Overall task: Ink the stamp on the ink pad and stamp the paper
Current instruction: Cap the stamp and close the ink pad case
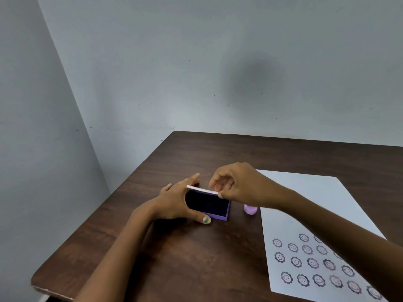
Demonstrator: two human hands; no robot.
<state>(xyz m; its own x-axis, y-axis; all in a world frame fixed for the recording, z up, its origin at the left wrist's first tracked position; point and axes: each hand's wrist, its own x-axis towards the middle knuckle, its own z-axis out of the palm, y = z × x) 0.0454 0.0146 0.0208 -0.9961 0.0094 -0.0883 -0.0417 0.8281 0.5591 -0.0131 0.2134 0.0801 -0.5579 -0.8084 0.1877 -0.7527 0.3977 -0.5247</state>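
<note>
Two bare hands meet over a purple ink pad (209, 205) near the middle of a dark wood-grain counter (196, 258). This ink pad is a shallow rectangular box with lilac sides and a black, matte inking surface facing up; its white lid (202, 190) stands raised along the far edge, seen edge-on as a thin pale strip. On the box's left side, the left hand (174, 201) rests on the counter, its grip spread wide around the box: the thumb with a pale green painted nail lies against the near left corner, and the fingers reach along the far side by the lid. Reaching in from the right, the right hand (235, 186) has its grip narrowed to a pinch on the lid's right end, thumb and forefinger closed on the white edge.

Just right of the ink pad, partly hidden beneath the right wrist, stands the stamp (250, 209), a small rounded lilac piece upright on the counter, with neither hand touching it. Next to it lies the paper (316, 203), a white sheet flat on the counter, blank in its far half. Its near half carries rows of dark purple flower-shaped smiley prints (313, 263), some crisp, some smudged.
</note>
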